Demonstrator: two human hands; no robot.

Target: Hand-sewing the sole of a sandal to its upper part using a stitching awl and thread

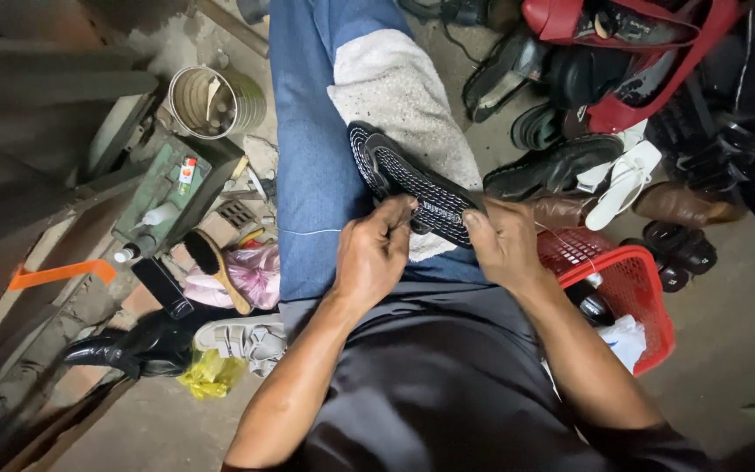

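A black sandal [412, 179] with a white-dotted tread lies sole-up across my lap, on a white towel [399, 92] spread over my blue jeans [312, 166]. My left hand [373, 253] pinches the near end of the sandal with its fingertips. On the other side of that end, my right hand [504, 245] grips the sole's edge. A thin thread seems to run from my right hand toward the basket, but it is hard to make out.
A red plastic basket [635, 293] stands at my right. Several shoes and sandals [587, 166] lie piled beyond it. To my left are a metal can [211, 100], a green box [168, 197], a shoe brush [216, 267] and a black boot [133, 345].
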